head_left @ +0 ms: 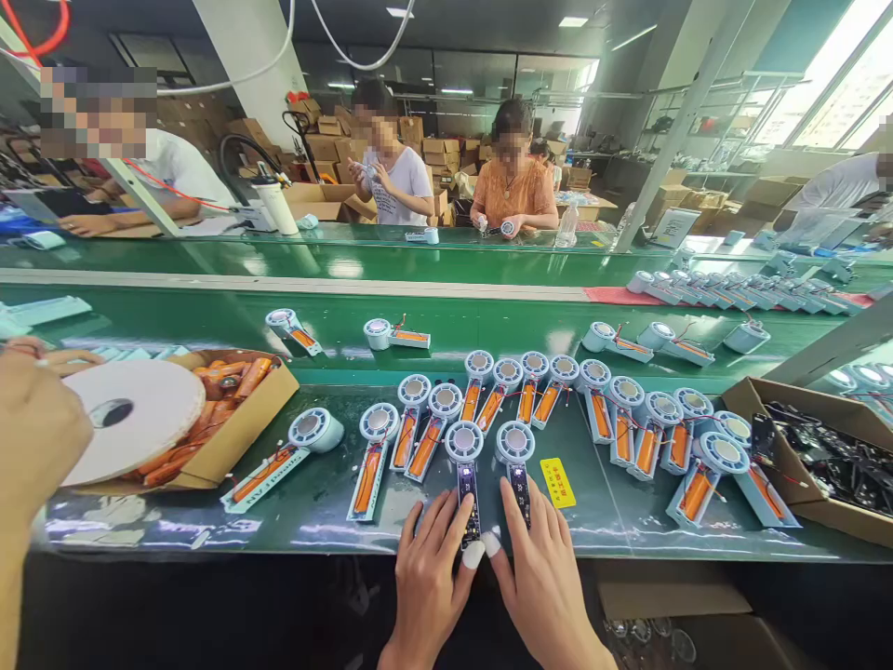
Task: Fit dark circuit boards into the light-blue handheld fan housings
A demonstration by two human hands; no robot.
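At the front edge of the green bench lie two light-blue fan units, a left one (464, 443) and a right one (515, 443), each with a dark circuit board in its handle. My left hand (433, 558) rests fingertips on the left unit's board (469, 498), its thumb in a white cover at the lower end. On the right unit's board (518, 484) lie fingers of my right hand (537, 568), its thumb also covered in white. Both hands have their fingers spread. Behind them stand several fan units with orange batteries (491, 409). A yellow label (557, 482) is at the right.
At left, a cardboard box (244, 433) holds orange batteries and a white reel (132, 419), beside another person's arm (34, 437). At right, a box (816, 507) holds dark boards. Beyond, more fans lie on the green belt (488, 321); people sit across it.
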